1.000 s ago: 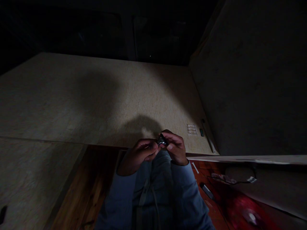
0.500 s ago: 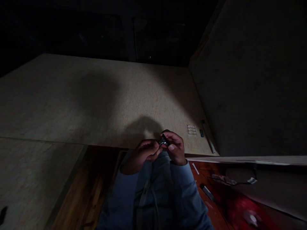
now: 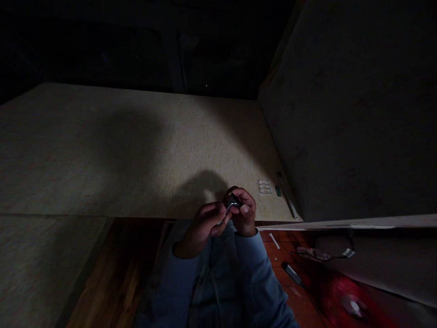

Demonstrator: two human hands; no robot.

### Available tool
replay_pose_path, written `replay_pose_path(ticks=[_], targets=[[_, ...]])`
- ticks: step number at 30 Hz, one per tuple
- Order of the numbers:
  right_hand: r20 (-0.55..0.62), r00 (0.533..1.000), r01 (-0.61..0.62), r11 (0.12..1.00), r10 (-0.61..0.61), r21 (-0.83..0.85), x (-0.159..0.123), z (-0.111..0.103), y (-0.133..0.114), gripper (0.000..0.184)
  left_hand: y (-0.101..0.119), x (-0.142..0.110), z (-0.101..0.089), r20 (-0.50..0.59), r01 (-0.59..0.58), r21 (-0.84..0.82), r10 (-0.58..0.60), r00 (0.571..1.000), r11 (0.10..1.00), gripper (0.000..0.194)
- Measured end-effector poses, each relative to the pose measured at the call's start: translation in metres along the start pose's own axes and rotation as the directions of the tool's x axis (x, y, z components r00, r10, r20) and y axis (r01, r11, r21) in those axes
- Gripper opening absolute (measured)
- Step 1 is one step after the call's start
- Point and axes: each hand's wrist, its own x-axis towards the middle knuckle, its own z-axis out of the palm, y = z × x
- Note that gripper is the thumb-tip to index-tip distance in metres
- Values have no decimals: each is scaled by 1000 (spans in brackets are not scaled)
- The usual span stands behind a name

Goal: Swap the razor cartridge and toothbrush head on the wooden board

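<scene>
Close in front of my body, over the table's near edge, both hands meet around a small razor [image 3: 233, 201] with a dark head and a shiny metal neck. My left hand [image 3: 206, 223] is closed on its handle, most of which the fingers cover. Fingers of my right hand [image 3: 246, 212] are bent round the dark head and pinch it from the right side. The dim light hides the finer detail of the head.
Right of my hands, the pale table [image 3: 191, 136] bears a clear plastic tray [image 3: 264, 187], a small green piece [image 3: 277, 191] and a thin strip [image 3: 288, 198] along the wall [image 3: 348, 114]. On the reddish floor lie a grey-black object [image 3: 292, 274] and a red bag [image 3: 337, 296].
The view has shifted slightly, so the table things sit further left. The razor has turned a little between my hands, and more of its metal neck shows.
</scene>
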Motion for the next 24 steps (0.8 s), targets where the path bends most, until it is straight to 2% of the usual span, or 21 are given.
replay_pose_path(ticks=[6, 11, 14, 17, 22, 24], targets=[[-86, 995, -43, 997, 48, 61, 4, -1, -2, 52, -6, 7, 10, -103, 11, 13, -10, 995, 1000, 47], [-101, 991, -75, 982, 93, 174, 4, -4, -3, 50, -13, 13, 23, -200, -70, 195, 110, 974, 978, 49], [-135, 984, -90, 975, 119, 201, 4, -9, -4, 46, -18, 17, 32, -236, -66, 291, 138, 962, 954, 49], [-172, 979, -79, 982, 108, 170, 6, -14, -8, 46, -17, 21, 37, -253, -50, 366, 150, 956, 929, 47], [-183, 980, -44, 980, 80, 194, 13, -20, -22, 44, -11, 36, 37, -256, -96, 428, 222, 941, 899, 38], [-264, 962, -1, 972, 65, 235, 18, -25, -28, 38, -13, 48, 34, -264, -99, 421, 226, 938, 901, 41]])
